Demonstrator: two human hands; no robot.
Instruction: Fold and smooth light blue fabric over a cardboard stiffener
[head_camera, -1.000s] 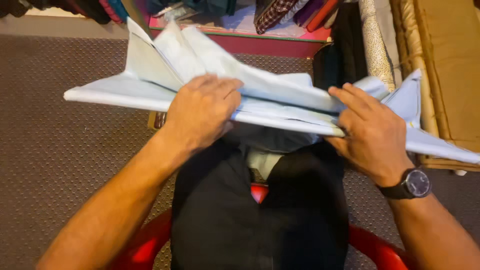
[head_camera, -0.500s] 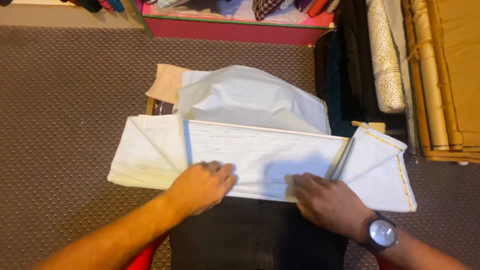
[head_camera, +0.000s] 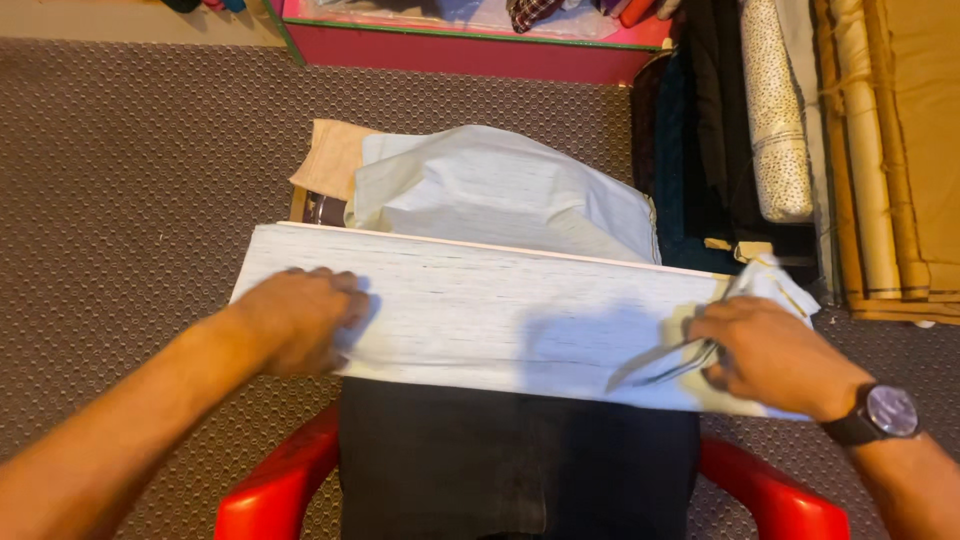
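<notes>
A pale grey-white cloth (head_camera: 510, 310) lies folded into a long flat band across a black surface (head_camera: 510, 460) set on a red plastic chair (head_camera: 270, 495). More of the same cloth (head_camera: 500, 185) bulges in a heap behind the band. My left hand (head_camera: 300, 320) presses flat on the band's left end, fingers together. My right hand (head_camera: 765, 355), with a dark wristwatch (head_camera: 880, 415), pinches the creased right end of the cloth.
A tan folded cloth (head_camera: 330, 155) and a small dark object (head_camera: 325, 208) lie behind the heap. Dark fabrics (head_camera: 690, 130), a spotted white roll (head_camera: 775, 110) and tan bolts (head_camera: 900, 150) line the right side. A red-edged shelf (head_camera: 470, 55) runs along the back. Brown patterned carpet (head_camera: 130, 200) surrounds the chair.
The cloth went from held up in the air to laid flat. Since half a second ago its side flaps were folded in, and both hands slid outward to the band's ends.
</notes>
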